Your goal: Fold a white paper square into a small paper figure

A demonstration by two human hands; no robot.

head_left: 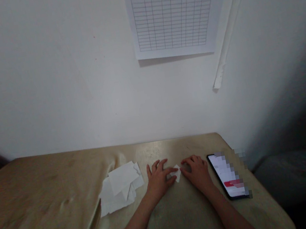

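Note:
A small folded-looking piece of white paper (177, 176) lies on the table between my two hands. My left hand (160, 178) holds it at its left side, index fingertip over the paper and thumb close below, while the other fingers are spread. From the right, my right hand (197, 170) comes close to the paper's edge with thumb and index fingertip. Its fingers are bent, with a gap between thumb and index, and I cannot tell if it touches the paper. Left of my left hand lies a loose pile of torn white paper sheets (120, 183).
A phone (225, 172) with a lit screen lies right of my right hand. The table (183, 219) has a wrinkled tan cover and stands against a white wall (76, 84). A printed grid sheet (170, 20) hangs there. A dark bulky shape (296, 174) is beyond the right edge.

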